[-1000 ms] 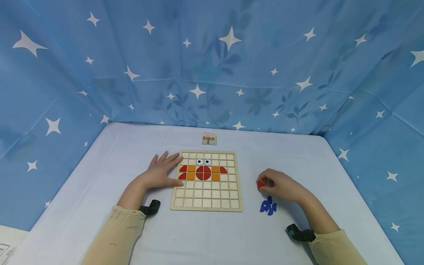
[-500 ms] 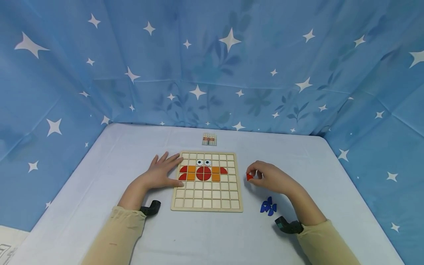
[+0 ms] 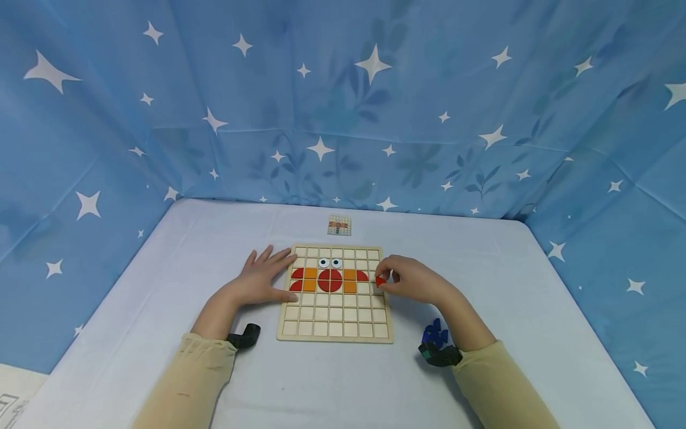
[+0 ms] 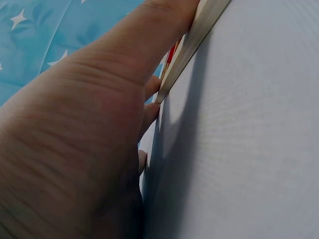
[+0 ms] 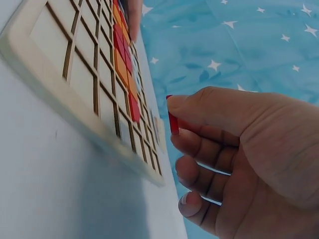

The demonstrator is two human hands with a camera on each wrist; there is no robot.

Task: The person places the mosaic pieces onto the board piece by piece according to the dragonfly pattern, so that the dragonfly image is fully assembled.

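Observation:
A square wooden grid board (image 3: 335, 332) lies on the white table, bearing red quarter-round tiles, orange square tiles (image 3: 349, 287) and two eye tiles (image 3: 330, 263). My left hand (image 3: 256, 282) rests at the board's left edge, fingers spread, with thumb and fingertips on the rim. Between the thumb and finger of my right hand (image 3: 412, 280) a small red tile (image 5: 173, 119) is pinched, over the board's right edge. In the right wrist view that tile stands on edge, raised off the grid, and the other fingers are curled loosely.
Several blue tiles (image 3: 435, 332) lie in a small pile right of the board, partly behind the right wrist's camera (image 3: 440, 355). A small picture card (image 3: 339, 225) with a grid pattern lies beyond the board. A blue starry curtain (image 3: 343, 107) surrounds the table's far sides.
My right hand has carried the red tile leftward and slightly away from me, from beside the blue pile to the board's right edge. My left hand has stayed in place.

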